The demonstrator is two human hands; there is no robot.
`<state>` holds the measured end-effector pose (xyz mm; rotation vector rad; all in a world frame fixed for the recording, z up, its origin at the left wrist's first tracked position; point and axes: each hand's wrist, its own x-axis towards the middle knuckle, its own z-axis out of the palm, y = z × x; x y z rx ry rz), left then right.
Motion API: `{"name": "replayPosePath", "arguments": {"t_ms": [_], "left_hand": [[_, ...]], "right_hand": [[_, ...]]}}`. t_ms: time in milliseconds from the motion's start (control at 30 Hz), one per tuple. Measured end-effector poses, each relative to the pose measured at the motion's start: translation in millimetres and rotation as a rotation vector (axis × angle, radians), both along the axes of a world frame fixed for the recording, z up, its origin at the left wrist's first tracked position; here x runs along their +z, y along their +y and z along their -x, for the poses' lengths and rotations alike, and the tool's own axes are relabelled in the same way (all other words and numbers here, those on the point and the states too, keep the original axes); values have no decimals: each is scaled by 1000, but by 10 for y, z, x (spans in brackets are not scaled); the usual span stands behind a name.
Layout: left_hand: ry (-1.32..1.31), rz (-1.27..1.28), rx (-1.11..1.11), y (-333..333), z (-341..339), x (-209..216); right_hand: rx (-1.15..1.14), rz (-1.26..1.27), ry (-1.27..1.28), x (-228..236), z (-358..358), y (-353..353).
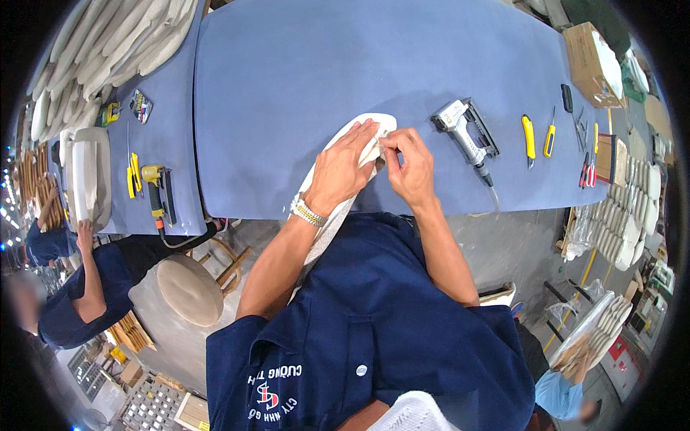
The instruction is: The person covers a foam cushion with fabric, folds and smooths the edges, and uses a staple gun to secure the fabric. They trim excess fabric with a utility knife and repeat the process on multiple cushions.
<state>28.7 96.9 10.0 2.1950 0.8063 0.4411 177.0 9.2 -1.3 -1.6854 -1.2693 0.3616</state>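
A long, narrow padded piece with a whitish fabric cover (381,123) slants across the near edge of the blue table, its lower end running down against my body. My left hand (343,167) lies over it, fingers stretched out flat and pressing on the fabric. Close beside it, my right hand (411,169) is closed in a pinch at the piece's right edge, thumb and finger on the fabric. A silver pneumatic staple gun (467,133) with its hose rests to the right of my right hand.
Right of the staple gun lie a yellow utility knife (529,140), a screwdriver (550,139) and red-handled pliers (588,172). A cardboard box (591,68) stands far right. Leftward are another staple gun (157,188), piled padded pieces (118,43), a round stool (189,289) and a co-worker (90,284).
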Motion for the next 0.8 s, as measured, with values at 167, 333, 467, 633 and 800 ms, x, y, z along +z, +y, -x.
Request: {"name": "replayPosePath", "arguments": {"t_ms": [167,333,467,633,800], "left_hand": [[-10,-34,38,-51,-47,52],[-11,-43,44,-66,-27,52],[-18,-47,68,-49,-25,42],[-14,-4,47,-20,-14,14],[-8,-24,22,113,-106,72]], "right_hand": [[-37,-65,204,-51,1,-34],[-243,117,921,-195,130,-24],[-338,355,772,-65,185,250],[-292,106,884,-332,340,153],[-216,-54,908,-487,333,219]]}}
